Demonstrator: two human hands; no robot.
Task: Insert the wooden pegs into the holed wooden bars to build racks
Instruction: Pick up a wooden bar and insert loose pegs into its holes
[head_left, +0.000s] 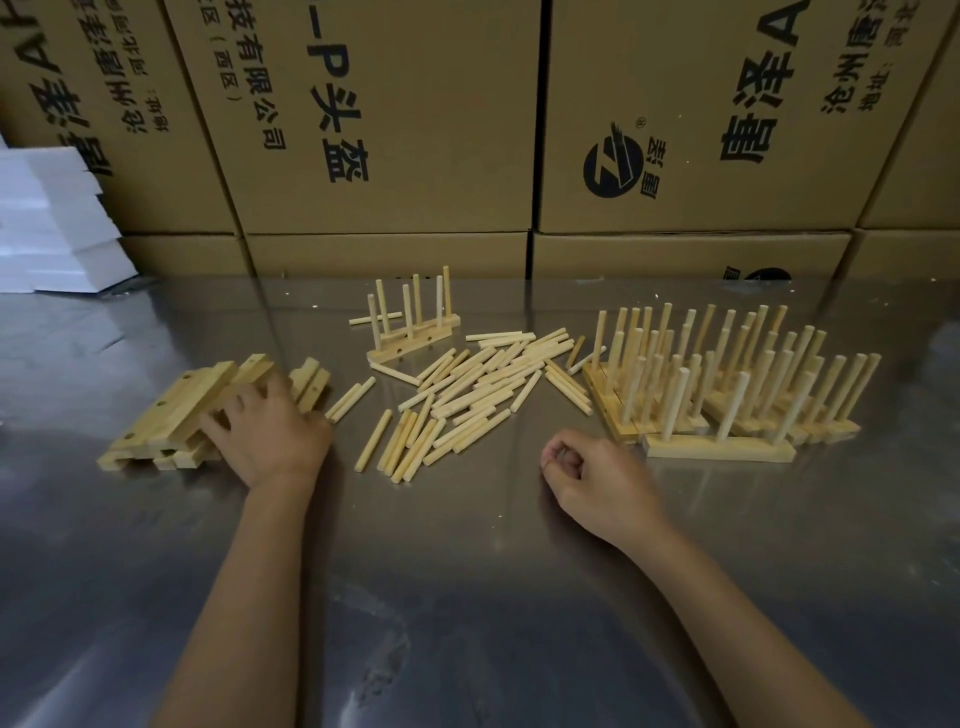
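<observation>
A pile of holed wooden bars (176, 415) lies at the left of the metal table (467, 597). My left hand (270, 431) rests on the pile's right end, its fingers spread over the bars. Loose wooden pegs (478, 389) are scattered in a heap at the middle. Behind them stands a pair of bars with several upright pegs (410, 332). My right hand (592, 467) rests on the table with its fingers curled into a fist, and I see nothing in it. It lies just left of the nearest finished rack (719, 447).
Several finished racks with upright pegs (737, 379) crowd the right side. Brown cardboard boxes (395, 156) form a wall along the table's far edge. White flat boxes (52, 223) are stacked at the far left.
</observation>
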